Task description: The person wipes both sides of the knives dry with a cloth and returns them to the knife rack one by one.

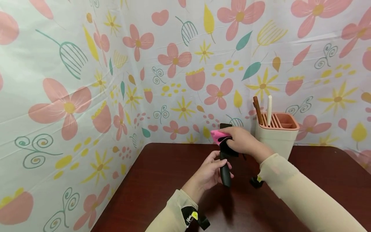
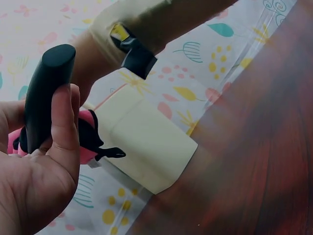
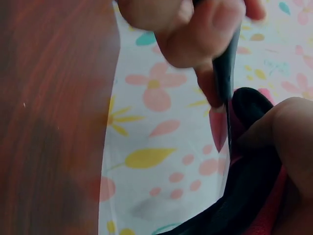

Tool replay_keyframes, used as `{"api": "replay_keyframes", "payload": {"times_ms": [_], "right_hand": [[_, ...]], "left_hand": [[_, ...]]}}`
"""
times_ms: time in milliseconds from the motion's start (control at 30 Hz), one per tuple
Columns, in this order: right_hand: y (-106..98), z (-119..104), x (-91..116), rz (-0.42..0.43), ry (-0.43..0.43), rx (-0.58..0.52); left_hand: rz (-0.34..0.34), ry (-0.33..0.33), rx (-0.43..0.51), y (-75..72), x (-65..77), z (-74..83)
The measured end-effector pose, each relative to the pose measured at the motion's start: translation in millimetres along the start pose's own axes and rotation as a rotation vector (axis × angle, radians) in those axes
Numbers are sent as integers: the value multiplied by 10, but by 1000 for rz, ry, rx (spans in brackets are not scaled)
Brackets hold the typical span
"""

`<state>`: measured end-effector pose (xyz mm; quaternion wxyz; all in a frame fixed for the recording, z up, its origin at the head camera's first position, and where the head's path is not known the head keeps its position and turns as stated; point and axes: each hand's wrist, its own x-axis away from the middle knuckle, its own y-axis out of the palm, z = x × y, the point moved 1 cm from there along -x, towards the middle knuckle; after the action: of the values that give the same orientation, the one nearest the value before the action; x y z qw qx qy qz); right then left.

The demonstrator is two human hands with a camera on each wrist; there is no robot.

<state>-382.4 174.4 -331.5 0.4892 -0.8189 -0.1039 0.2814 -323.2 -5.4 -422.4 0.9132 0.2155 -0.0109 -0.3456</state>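
Beyond the dark wooden surface (image 1: 162,180), hung with flowered sheeting (image 1: 175,93) at back and left. Grips a knife (image 1: 225,177) by its black handle with the left hand (image 1: 209,174); pinches a pink-and-black cloth (image 1: 216,136) against the dark blade (image 1: 225,125) with the right hand (image 1: 242,140). Holds both hands close together, with the knife raised over the surface, left of a pale knife block (image 1: 278,141) bearing a brown handle (image 1: 257,110) and a white handle (image 1: 269,111). Looks like wiping. For good work, keep the handle steady, fold the cloth thick between fingers and metal, press evenly on the flats, stroke from spine toward edge. Cannot tell for sure which way the edge faces, so best check first.
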Motion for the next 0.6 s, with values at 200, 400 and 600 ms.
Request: {"api": "replay_keyframes", "payload": {"times_ms": [200, 400, 600], "right_hand": [[41, -106, 157, 19, -78, -88], [110, -149, 322, 79, -95, -86], [114, -195, 513, 148, -124, -72]], "left_hand": [[-4, 17, -6, -21, -1, 19], [-27, 13, -1, -31, 7, -4], [-45, -1, 7, -9, 10, -34]]}}
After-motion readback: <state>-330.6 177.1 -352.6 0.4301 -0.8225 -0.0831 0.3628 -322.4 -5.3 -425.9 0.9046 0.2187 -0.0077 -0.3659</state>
